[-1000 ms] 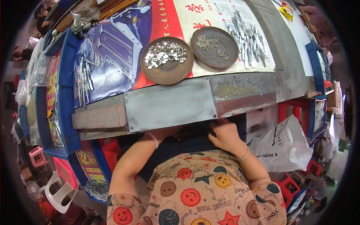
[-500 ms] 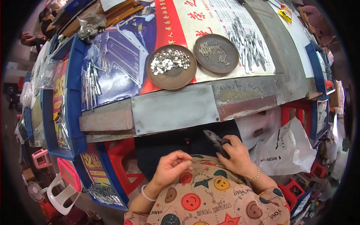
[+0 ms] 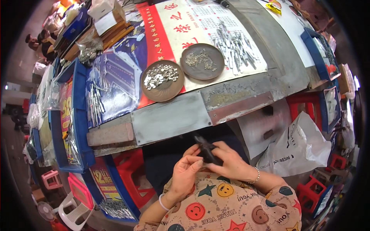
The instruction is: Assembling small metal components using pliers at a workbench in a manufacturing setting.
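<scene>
The head view is looking down on a person sitting at the near edge of a metal-faced worktop (image 3: 173, 117), both hands working in the lap just below that edge. The right hand (image 3: 227, 163) is curling its fingers around a small dark tool (image 3: 207, 151), gripping it so that its dark tip is pointing up toward the worktop edge. The left hand (image 3: 185, 173) is pressing against the tool from the other side, fingers half closed with thumb and forefinger pinching at it; whether a small piece is sitting between them is too small to tell. A patterned sleeve with smiling faces (image 3: 216, 204) is covering the forearms, and a white bangle is circling the left wrist.

The step in hand is looking like fitting or adjusting something on the tool, held clear of the worktop. The next move is calling, I judge, for a steady right grip while the left fingers are working finely.

Farther out, near the middle of the worktop, a brown round dish (image 3: 162, 80) is holding a heap of small shiny metal bits, and just beside it a second brown dish (image 3: 202, 61) is holding darker bits. Beyond that, a loose pile of thin metal strips (image 3: 235, 46) is lying on a printed sheet. At the left edge, a blue tray (image 3: 79, 115) is holding more strips.
</scene>
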Tool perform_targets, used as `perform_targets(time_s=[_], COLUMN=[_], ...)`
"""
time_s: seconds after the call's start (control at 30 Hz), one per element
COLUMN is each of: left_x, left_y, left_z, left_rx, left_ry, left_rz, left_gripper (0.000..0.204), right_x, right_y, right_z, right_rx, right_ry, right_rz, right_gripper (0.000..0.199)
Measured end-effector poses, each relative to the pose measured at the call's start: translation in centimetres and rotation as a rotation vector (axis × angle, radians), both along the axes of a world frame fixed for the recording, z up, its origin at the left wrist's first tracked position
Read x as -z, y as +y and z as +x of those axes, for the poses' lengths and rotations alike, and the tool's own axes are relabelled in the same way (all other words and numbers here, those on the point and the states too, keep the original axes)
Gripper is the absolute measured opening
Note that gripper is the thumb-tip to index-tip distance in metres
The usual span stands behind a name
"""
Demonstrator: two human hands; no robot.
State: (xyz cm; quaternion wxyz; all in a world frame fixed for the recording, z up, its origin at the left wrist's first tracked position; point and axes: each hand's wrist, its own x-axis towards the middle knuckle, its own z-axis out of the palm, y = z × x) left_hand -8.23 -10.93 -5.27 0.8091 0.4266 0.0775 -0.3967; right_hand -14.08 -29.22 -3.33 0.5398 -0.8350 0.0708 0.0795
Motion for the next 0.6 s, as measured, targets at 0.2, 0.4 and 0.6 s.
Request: perform_targets(time_s=[0.2, 0.4, 0.6], left_x=[0.2, -0.2, -1.4], left_y=[0.0, -3.0, -8.6], left_z=[-0.8, -1.5, -0.2], left_rx=[-0.025, 0.077, 0.352], left_ry=[0.079, -0.356, -0.887], left_rz=[0.045, 0.25, 0.526], left_gripper=[0.008, 0.007, 0.012], right_x=[1.4, 4.1, 8.8], right_y=[1.0, -1.2, -2.7], right_z=[-0.5, -1.0, -1.5], right_rx=[-0.264, 0.485, 0.575], right_ry=[-0.194, 0.231, 0.133], right_rz=[-0.04, 1.326, 1.663], right_gripper=[0.04, 0.028, 0.038])
